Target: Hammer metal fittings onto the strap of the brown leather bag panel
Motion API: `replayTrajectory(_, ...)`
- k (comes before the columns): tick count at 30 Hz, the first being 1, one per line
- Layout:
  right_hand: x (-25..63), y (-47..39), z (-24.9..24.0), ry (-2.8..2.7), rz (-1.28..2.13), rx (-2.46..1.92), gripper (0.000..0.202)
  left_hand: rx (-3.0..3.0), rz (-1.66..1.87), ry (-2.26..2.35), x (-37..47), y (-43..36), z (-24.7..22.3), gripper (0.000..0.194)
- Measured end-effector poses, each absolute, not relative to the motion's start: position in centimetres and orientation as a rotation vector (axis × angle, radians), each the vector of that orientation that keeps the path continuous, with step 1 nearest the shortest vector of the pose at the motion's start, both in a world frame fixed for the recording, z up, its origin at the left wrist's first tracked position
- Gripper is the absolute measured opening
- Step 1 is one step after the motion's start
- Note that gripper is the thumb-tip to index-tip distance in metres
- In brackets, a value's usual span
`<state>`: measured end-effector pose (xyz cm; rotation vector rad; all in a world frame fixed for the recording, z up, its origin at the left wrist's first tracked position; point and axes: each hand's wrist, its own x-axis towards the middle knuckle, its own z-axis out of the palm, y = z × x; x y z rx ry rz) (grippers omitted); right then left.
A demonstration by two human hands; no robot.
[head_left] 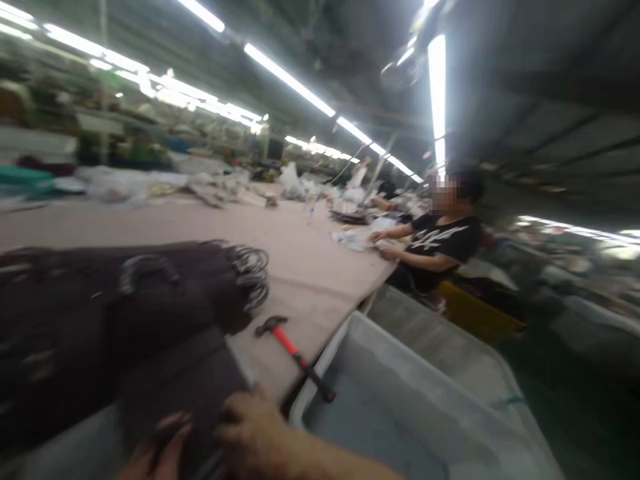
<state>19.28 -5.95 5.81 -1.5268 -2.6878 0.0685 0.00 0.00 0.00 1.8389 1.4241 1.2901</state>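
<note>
In front of me at the bottom of the view lies a dark brown bag [185,380], blurred by motion. My left hand [163,447] is at its near edge, finger and thumb closed on the dark material. At the right side of the same piece, my right hand [255,427] has its fingers curled over the edge. Beyond both hands sits a pile of dark brown bags [175,300], a curved handle [145,267] showing on top. Grey loops [253,267] stick out at the pile's right end. A claw hammer [295,353] with a red and black grip lies right of the bags.
The hammer's grip end overhangs the pale table [300,273] edge. Below that edge stands a large grey-white bin [400,400], with a yellow crate [475,313] farther back. Across the table corner a person in a black shirt [445,243] handles pale material. Plastic bags [295,183] lie along the far side.
</note>
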Motion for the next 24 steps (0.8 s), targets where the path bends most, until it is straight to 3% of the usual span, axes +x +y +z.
replayTrajectory(5, 18.8, -4.6, 1.4, -2.508, 0.369, -1.445, 0.036, 1.470, 1.292, 1.682, -4.5, -3.0, -2.0, 0.034)
replayTrajectory(24, 19.5, -4.0, 1.3, -2.517, 0.383, -1.369, 0.037, 1.526, 1.263, 1.545, -1.4, -2.8, -0.6, 0.017)
